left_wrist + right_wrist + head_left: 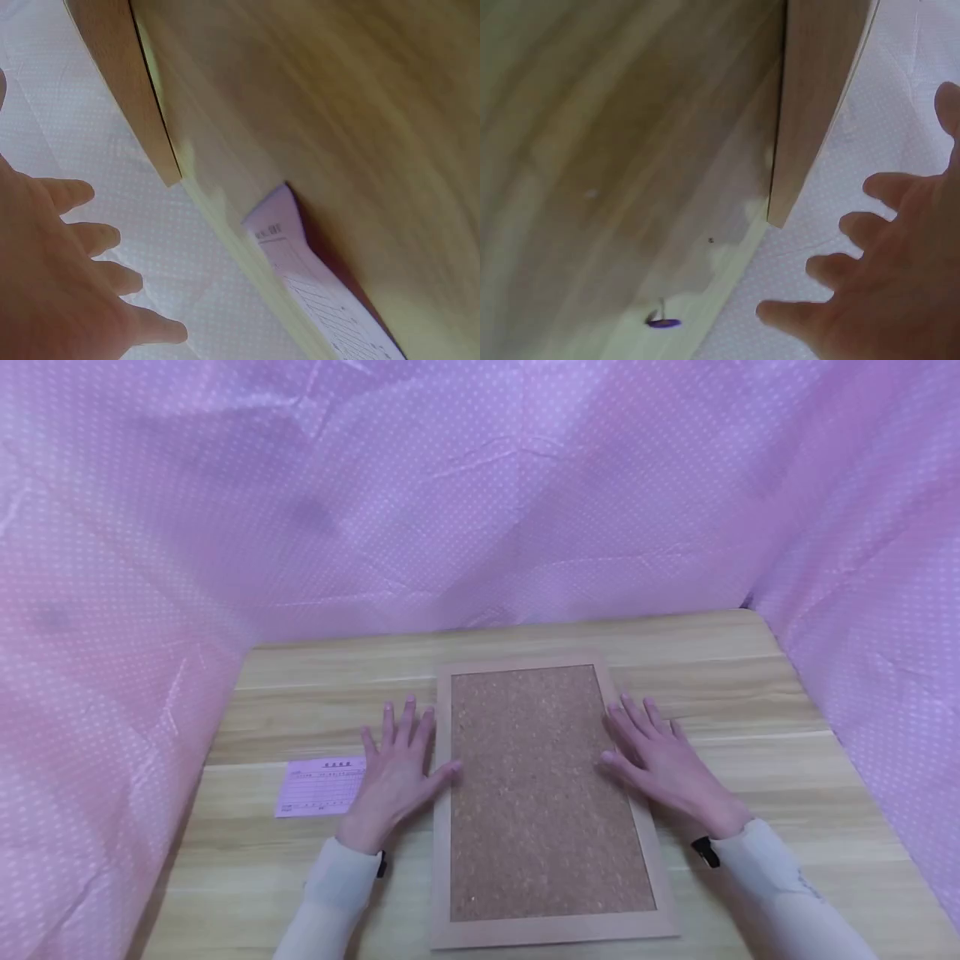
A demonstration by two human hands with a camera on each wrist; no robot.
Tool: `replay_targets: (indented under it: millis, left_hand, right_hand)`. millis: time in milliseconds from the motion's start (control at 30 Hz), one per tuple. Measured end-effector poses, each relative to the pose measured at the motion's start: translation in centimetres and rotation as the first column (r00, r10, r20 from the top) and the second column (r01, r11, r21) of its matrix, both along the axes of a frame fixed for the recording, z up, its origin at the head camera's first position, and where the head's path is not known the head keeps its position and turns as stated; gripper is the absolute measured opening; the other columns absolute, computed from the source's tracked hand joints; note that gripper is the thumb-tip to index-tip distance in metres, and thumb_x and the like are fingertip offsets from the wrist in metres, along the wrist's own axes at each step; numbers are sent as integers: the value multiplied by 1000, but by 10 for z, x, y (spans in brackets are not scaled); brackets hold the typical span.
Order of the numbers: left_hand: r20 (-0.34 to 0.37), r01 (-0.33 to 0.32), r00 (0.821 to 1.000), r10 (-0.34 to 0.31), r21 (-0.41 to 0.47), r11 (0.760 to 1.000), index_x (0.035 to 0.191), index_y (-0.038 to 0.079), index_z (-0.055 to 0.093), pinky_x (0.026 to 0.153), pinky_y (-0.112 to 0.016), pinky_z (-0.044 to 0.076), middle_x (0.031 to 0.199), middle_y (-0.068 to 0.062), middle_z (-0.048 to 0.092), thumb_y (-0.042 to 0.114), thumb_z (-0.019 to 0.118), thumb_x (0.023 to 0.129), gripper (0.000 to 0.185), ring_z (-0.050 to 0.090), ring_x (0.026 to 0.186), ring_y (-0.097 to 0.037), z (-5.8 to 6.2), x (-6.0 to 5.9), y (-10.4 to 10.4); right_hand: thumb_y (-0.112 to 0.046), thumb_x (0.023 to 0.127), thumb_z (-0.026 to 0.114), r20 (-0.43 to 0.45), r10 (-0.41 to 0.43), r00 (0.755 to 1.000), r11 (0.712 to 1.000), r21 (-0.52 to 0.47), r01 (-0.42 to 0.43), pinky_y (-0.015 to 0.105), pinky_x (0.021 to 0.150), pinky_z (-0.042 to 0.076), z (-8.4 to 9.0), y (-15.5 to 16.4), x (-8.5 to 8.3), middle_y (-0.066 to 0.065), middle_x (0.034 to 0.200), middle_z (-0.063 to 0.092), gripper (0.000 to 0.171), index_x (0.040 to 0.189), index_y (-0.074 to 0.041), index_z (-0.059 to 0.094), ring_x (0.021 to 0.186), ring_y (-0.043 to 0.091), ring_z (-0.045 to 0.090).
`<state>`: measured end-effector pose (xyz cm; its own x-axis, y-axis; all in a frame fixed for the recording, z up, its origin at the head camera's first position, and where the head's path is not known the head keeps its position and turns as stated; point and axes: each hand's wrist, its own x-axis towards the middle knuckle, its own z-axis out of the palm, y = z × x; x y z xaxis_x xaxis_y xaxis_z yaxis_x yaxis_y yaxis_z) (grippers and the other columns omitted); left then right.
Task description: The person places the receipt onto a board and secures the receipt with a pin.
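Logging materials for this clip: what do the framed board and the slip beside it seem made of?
Board: speckled brown granular face, likely cork, in a pale matte frame that looks like wood or fibreboard. Slip: thin pink paper with a printed form, lying flat.

cork board (551, 793): rough cork, matt wood frame | table (750, 693): smooth wood-grain | slip (321, 785): pink paper

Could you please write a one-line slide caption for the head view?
Left hand and right hand lie flat beside a framed cork board; pink slip nearby.
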<state>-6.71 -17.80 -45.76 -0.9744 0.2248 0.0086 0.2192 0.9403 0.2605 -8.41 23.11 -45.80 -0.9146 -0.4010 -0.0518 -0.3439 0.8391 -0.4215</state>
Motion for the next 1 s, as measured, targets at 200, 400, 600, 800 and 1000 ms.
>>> replay_targets:
  millis: [200, 400, 600, 800, 1000]
  left_hand:
    - [4, -2, 1000, 2, 20, 1000, 165, 13, 24, 114, -77, -1, 173, -15, 1, 74, 51, 95, 97, -2, 156, -48, 2, 5, -6]
    - [-7, 7, 1000, -7, 43, 999, 165, 11, 25, 115, -77, 3, 173, -15, 4, 71, 55, 95, 97, 1, 156, -47, 6, 10, -15]
    - [-19, 20, 1000, -19, 61, 998, 163, 8, 28, 115, -77, 5, 171, -18, 13, 66, 58, 96, 93, 7, 155, -48, 10, 11, -31]
    - [-37, 5, 999, -3, 69, 998, 160, 6, 34, 112, -79, 10, 169, -21, 22, 59, 65, 95, 89, 14, 154, -48, 9, 13, -53]
    - [-24, -1, 1000, 3, 91, 996, 160, 5, 33, 114, -77, 8, 168, -21, 24, 52, 68, 97, 86, 13, 154, -48, 11, 13, -76]
  right_hand:
    - [-52, 105, 52, 34, 55, 998, 997, -50, -53, 75, 114, 14, 0, 5, 1, 15, 172, 13, 77, 165, -12, 24, 155, 48, 8]
    - [-49, 104, 57, 34, 105, 994, 992, -76, -103, 75, 114, 17, -3, 7, 2, 16, 170, 20, 74, 163, -12, 33, 154, 48, 13]
    - [-49, 103, 60, 36, 154, 987, 986, -73, -151, 73, 114, 20, -5, 8, 1, 17, 170, 22, 74, 161, -9, 37, 153, 49, 15]
    - [-48, 101, 64, 32, 179, 983, 982, -75, -176, 70, 115, 22, -8, 11, 2, 18, 169, 24, 76, 159, -6, 39, 152, 51, 16]
    - [-45, 101, 66, 28, 193, 981, 980, -61, -191, 72, 113, 25, -8, 13, 3, 20, 168, 25, 74, 157, -3, 41, 152, 51, 19]
